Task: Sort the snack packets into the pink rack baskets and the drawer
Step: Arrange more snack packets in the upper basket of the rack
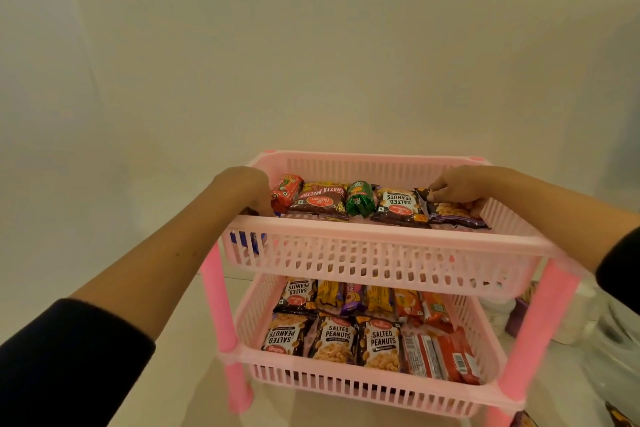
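A pink two-tier rack stands in front of me. Its top basket (381,255) holds a row of packets: an orange one (285,191), a brown Khatta Meetha packet (320,201), a green one (360,198) and a Salted Peanuts packet (398,206). My right hand (457,189) pinches the top edge of a dark peanut packet (453,213) at the basket's right end. My left hand (252,189) reaches into the left end, fingers curled down behind the rim by a blue packet (247,240). The lower basket (363,385) is filled with peanut, yellow, purple and orange packets.
White and clear plastic items (595,329) and a purple object (517,317) lie on the table right of the rack. A dark packet (620,418) shows at the bottom right corner. A plain wall stands close behind the rack.
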`<action>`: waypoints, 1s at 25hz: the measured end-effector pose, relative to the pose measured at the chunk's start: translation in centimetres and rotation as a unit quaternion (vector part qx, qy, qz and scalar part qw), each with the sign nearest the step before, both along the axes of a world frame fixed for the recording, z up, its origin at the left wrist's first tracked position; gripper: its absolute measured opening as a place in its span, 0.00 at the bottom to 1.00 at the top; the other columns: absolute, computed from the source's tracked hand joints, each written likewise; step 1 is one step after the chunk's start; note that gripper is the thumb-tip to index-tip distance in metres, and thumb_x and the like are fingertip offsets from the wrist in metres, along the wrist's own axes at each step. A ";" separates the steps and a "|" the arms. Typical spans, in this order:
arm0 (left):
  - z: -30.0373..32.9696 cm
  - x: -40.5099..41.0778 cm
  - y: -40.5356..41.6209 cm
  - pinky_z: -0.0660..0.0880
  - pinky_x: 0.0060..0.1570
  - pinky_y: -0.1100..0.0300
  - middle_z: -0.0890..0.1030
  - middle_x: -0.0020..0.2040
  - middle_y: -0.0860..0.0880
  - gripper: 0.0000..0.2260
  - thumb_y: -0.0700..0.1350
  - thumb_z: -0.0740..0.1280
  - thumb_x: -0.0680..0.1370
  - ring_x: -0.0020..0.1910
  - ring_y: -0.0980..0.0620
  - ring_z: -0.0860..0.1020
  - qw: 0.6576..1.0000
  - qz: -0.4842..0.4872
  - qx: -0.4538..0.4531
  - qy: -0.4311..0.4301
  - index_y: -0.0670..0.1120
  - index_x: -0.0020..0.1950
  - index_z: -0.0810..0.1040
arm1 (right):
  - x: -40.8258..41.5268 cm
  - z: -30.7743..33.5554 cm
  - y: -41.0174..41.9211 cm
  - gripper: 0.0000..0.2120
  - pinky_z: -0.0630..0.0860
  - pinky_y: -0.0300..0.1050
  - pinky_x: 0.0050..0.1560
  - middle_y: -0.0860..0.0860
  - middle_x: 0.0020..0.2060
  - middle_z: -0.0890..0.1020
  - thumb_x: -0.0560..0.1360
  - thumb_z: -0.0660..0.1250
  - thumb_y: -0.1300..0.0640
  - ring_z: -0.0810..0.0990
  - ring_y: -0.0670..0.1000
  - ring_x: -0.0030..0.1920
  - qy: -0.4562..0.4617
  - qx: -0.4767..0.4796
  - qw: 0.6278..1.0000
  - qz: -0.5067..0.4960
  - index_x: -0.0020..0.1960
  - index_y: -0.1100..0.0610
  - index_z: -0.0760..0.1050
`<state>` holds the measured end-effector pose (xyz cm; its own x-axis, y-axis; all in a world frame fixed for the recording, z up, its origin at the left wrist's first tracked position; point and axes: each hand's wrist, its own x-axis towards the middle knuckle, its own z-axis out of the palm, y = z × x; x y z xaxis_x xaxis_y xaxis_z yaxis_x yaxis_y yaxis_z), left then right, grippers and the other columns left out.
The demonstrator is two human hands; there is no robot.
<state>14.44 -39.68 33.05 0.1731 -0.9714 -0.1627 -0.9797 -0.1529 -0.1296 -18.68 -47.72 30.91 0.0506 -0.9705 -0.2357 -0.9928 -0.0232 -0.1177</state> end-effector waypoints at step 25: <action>-18.8 -25.3 20.9 0.76 0.44 0.55 0.81 0.45 0.51 0.08 0.41 0.64 0.74 0.42 0.48 0.79 0.806 -0.288 -0.251 0.452 0.47 0.52 0.78 | -15.6 -17.4 32.9 0.07 0.71 0.47 0.40 0.54 0.36 0.80 0.75 0.64 0.59 0.77 0.53 0.37 -0.217 -0.411 0.881 -0.089 0.50 0.59 0.79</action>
